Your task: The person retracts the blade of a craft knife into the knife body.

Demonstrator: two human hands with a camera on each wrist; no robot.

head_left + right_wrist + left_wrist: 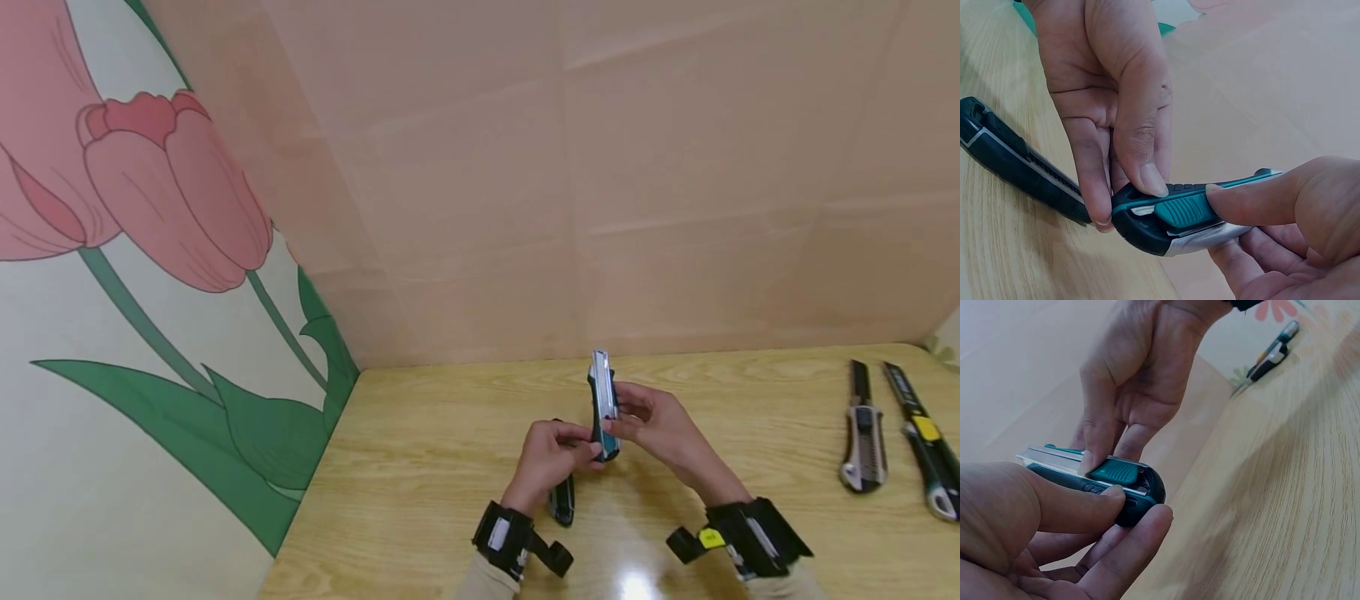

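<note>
Both hands hold a utility knife with a silver and black body, upright in the head view. Its ribbed teal slider shows near the rounded black end in both wrist views. My left hand pinches that rounded end between thumb and fingers. Higher up, my right hand grips the body, its thumb against the front edge of the slider. No bare blade shows at the silver end. Behind the left hand a dark utility knife lies on the table, partly hidden by that hand.
To the right on the wooden table lie a grey and black utility knife and a black one with a yellow part. A tan sheet rises behind the table, and a tulip-patterned wall stands left.
</note>
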